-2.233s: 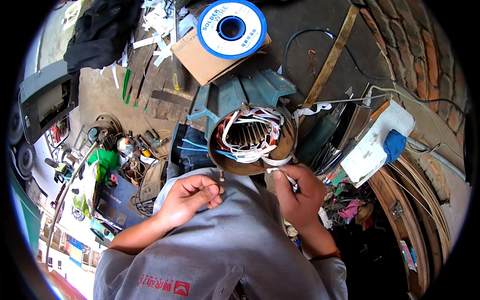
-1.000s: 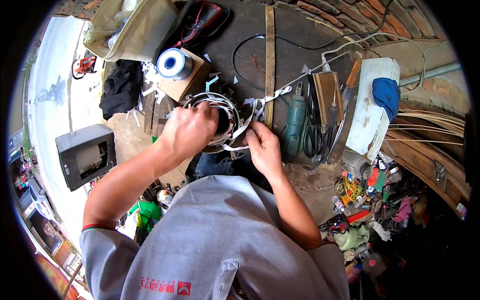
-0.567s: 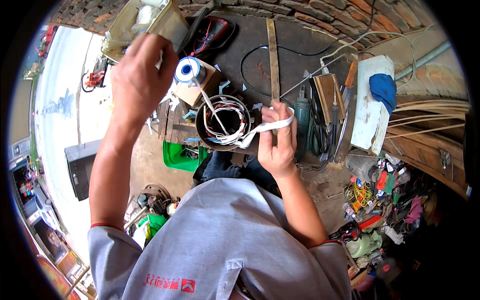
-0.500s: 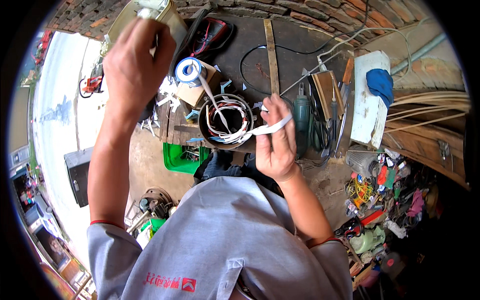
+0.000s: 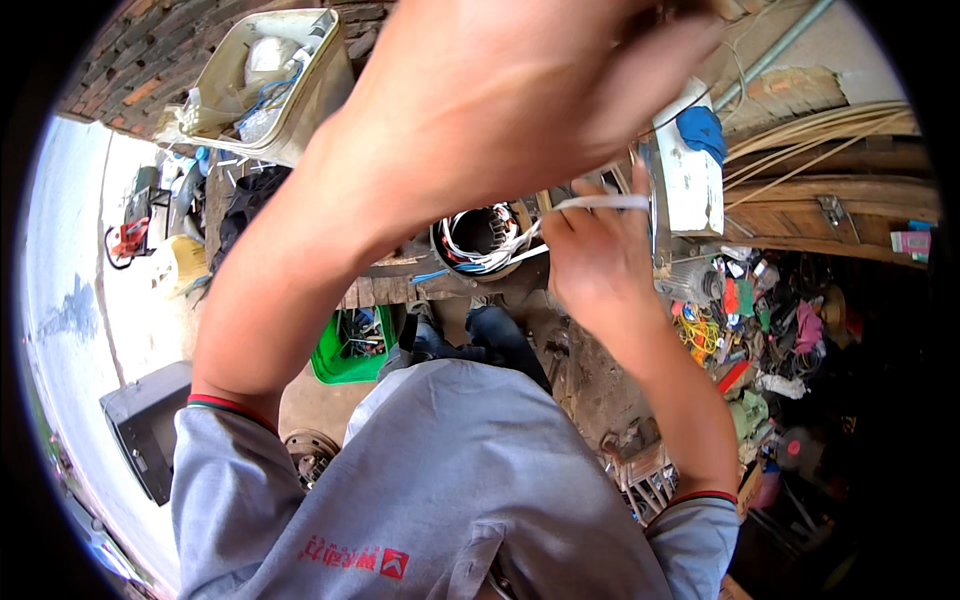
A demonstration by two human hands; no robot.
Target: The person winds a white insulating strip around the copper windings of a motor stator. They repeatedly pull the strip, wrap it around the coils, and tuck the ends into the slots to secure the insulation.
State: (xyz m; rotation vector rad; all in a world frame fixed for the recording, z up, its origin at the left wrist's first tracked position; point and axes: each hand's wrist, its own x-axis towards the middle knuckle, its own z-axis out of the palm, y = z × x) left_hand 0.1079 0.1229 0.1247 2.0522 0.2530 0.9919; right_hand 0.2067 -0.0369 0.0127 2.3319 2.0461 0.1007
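My left hand (image 5: 525,90) fills the top of the view, high and close to the camera; its fingers are smeared by motion, so what they hold cannot be made out. My right hand (image 5: 600,265) is raised right of the round motor housing (image 5: 470,270), index finger up and the other fingers bent round white tape (image 5: 615,202). The tape runs from the white and copper-coloured windings (image 5: 460,238) inside the housing across those fingers. Blue leads (image 5: 428,275) stick out at the housing's lower left. My left forearm hides much of the bench.
The wooden bench edge (image 5: 365,293) lies below the housing. A plastic tub (image 5: 230,140) stands upper left, a green bin (image 5: 330,355) below the bench. At right are a white board (image 5: 690,195) with blue cloth (image 5: 700,132), bent strips (image 5: 790,145) and a heap of mixed parts (image 5: 745,310).
My left hand has swung from upper left across to upper centre-right, nearer the camera and blurred. My right hand has shifted right with the tape. The view has turned, moving the tub left.
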